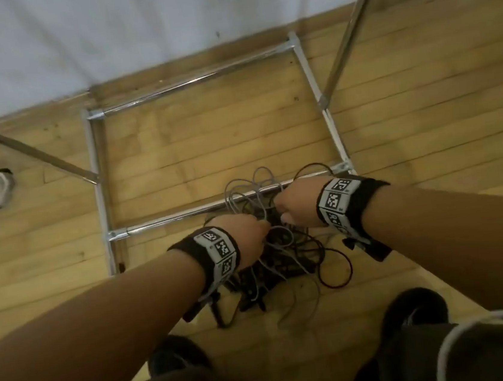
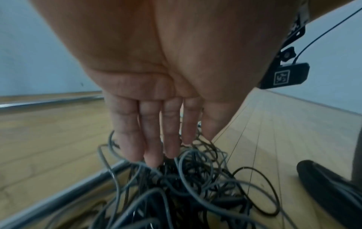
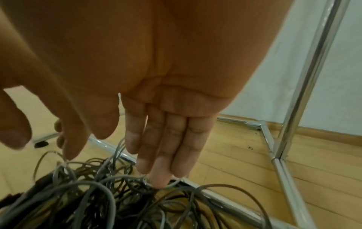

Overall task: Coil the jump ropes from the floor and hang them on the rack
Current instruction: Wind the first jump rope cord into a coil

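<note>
The tangled heap of thin grey and black jump ropes [image 1: 275, 244] lies on the wooden floor at lower centre, directly beneath both hands, straddling the chrome rack's near base bar [image 1: 184, 218]; left hand [image 1: 246, 238] and right hand [image 1: 298, 203], equally near, reach in with fingers extended, grasping nothing.

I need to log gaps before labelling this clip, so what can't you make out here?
- Head view: fingers of the left hand and right hand hidden by their backs.
- All views: rope count in the tangle; strands overlap.
- Rack: top cut off by the edge.
</note>
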### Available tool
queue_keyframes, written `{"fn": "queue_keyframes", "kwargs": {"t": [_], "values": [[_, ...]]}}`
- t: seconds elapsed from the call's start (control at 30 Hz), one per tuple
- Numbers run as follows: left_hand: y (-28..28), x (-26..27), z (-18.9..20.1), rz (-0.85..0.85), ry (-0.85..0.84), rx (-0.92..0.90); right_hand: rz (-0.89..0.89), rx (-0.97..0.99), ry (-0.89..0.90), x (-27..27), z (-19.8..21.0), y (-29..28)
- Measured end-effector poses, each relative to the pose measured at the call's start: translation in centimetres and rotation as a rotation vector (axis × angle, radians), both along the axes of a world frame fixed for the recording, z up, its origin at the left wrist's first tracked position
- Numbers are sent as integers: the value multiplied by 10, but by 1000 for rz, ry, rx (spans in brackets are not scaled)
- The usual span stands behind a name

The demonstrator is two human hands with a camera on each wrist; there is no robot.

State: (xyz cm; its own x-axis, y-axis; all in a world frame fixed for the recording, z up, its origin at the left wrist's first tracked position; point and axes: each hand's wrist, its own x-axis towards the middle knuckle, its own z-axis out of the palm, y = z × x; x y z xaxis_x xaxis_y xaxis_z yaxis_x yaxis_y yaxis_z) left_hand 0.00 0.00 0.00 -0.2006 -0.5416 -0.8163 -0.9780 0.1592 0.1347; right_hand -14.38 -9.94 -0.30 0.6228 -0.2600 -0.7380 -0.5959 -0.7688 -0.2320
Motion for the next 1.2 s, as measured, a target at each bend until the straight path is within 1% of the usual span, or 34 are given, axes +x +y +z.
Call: {"fn": "queue_keyframes", "kwargs": {"t": [0.03,0.1,0.17,0.23,0.3,0.37,0.43,0.5,0.6,0.67,0.73,0.83,0.93,1.03,1.1,1.2], "values": [[4,-2,-12,14,-9,-20,17,-24,1,3,-12,3],[9,-1,-35,117,-2,-30,34,-45,4,5,-30,5],[16,-1,-48,218,19,-36,46,-63,10,6,-41,10],[22,0,-50,340,67,-33,58,-71,-9,6,-41,15],[30,-1,-45,424,139,-10,65,-25,-23,2,-41,29],[39,-2,-36,399,202,-2,65,18,-34,-1,-46,39],[42,0,-27,365,235,-23,40,2,-51,-3,-50,43],[43,0,-17,326,190,-31,33,-34,-48,-8,-53,43],[45,-6,-10,201,96,18,52,-50,-5,-14,-60,46],[49,-11,-14,131,71,14,44,-19,27,-16,-66,48],[53,-14,-22,120,57,8,62,-3,53,-18,-71,50],[55,-19,-37,155,49,60,83,21,57,-22,-77,49],[49,-21,-40,242,141,55,49,17,39,-25,-78,43],[41,-18,-27,352,278,15,-15,-18,-26,-23,-73,35],[35,-12,-14,404,335,-7,-60,-11,-66,-17,-68,29],[25,-1,12,521,400,-96,-29,64,-83,0,-60,27]]}}
